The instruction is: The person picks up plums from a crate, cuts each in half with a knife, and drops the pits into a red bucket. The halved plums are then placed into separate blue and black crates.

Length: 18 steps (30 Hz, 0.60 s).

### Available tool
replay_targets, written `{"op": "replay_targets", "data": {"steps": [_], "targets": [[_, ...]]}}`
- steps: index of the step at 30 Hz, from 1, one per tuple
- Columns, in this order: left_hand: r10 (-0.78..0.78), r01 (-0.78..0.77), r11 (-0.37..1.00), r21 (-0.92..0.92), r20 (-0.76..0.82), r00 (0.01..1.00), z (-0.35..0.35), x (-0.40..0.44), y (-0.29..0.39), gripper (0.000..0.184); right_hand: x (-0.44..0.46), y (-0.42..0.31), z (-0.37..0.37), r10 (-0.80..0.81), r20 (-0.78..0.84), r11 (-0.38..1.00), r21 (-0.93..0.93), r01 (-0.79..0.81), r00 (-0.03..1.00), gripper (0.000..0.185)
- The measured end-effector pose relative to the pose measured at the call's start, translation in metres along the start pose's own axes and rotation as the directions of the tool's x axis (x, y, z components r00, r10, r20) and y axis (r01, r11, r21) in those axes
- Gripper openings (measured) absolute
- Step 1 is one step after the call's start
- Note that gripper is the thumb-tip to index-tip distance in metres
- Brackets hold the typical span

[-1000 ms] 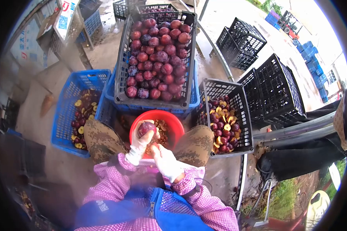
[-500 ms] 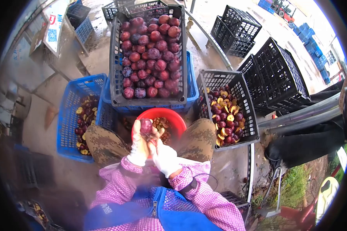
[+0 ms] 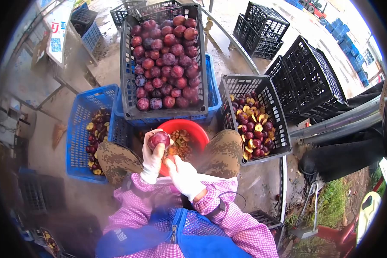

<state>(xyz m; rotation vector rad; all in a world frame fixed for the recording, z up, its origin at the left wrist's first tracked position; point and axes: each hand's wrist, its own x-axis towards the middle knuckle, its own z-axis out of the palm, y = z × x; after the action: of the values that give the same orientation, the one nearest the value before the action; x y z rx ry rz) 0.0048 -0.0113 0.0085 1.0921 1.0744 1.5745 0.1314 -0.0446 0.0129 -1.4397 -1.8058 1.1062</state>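
My left hand [image 3: 152, 155], in a white glove with bare fingertips, holds a dark red plum [image 3: 159, 139] over the left side of a red bowl [image 3: 201, 136]. Just to the right and lower, my right hand [image 3: 184, 176], gloved too, is closed with thumb and fingers pinched; what it grips is too small to make out. Pits and pulp [image 3: 180, 148] lie in the bowl between my knees. Whole plums [image 3: 167, 71] fill a black crate [image 3: 126, 86] beyond the bowl. Cut plums [image 3: 254, 129] lie in a black crate [image 3: 284, 131] on the right.
A blue crate [image 3: 78, 142] with cut plums stands at the left. Empty black crates [image 3: 309, 81] are stacked at the right, with more [image 3: 261, 32] behind. Another person's dark-clothed leg [image 3: 339, 155] and metal bars [image 3: 339, 124] are at the right edge.
The view has shifted, moving the crates slightly left and up. My left hand has tilted with the plum, and my right hand now sits a little apart from it.
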Motion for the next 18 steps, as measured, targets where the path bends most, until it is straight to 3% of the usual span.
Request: {"op": "replay_targets", "data": {"steps": [2,3,4,8,9,12,13,14,16,18], "targets": [[-0.033,0.032,0.999,-0.027,-0.055,0.998,0.008,-0.001,0.003,0.042,0.002,0.0,0.005,-0.073,-0.056,0.995,-0.074,0.069,0.996,0.026],[-0.25,0.217,0.934,-0.284,-0.084,0.965,0.012,-0.001,0.006,0.047,0.004,0.002,0.007,-0.128,-0.11,0.981,-0.16,0.109,0.986,0.024],[-0.459,0.366,0.77,-0.522,-0.057,0.886,0.016,-0.003,0.007,0.054,0.005,0.005,0.009,-0.183,-0.156,0.959,-0.245,0.142,0.971,0.022],[-0.441,0.281,0.648,-0.708,-0.048,0.896,0.011,0.018,0.016,0.058,-0.004,0.028,0.005,-0.165,-0.1,0.943,-0.308,0.127,0.981,0.029],[-0.412,0.207,0.652,-0.73,-0.111,0.905,0.003,0.027,0.02,0.06,-0.012,0.036,0.001,-0.125,-0.09,0.949,-0.301,0.092,0.988,0.029],[-0.167,0.083,0.892,-0.444,-0.154,0.974,-0.013,0.033,0.031,0.053,-0.011,0.035,-0.012,-0.008,-0.25,1.0,-0.011,0.006,0.968,0.024],[-0.152,0.116,0.931,-0.347,-0.077,0.985,-0.015,0.03,0.029,0.048,-0.001,0.023,-0.023,0.098,-0.198,0.974,0.22,-0.053,0.975,0.023],[-0.236,0.214,0.931,-0.296,-0.043,0.971,-0.011,0.026,0.027,0.043,0.01,0.009,-0.031,0.138,-0.17,0.907,0.418,-0.055,0.976,0.024],[-0.332,0.331,0.935,-0.128,0.019,0.943,0.005,0.011,0.026,0.033,0.035,0.003,-0.027,0.206,-0.207,0.86,0.504,-0.076,0.956,0.026],[-0.073,0.082,0.932,0.353,-0.04,0.997,0.022,-0.006,0.016,0.021,0.045,-0.008,-0.031,0.117,-0.228,0.883,0.47,0.004,0.967,0.028]]}}
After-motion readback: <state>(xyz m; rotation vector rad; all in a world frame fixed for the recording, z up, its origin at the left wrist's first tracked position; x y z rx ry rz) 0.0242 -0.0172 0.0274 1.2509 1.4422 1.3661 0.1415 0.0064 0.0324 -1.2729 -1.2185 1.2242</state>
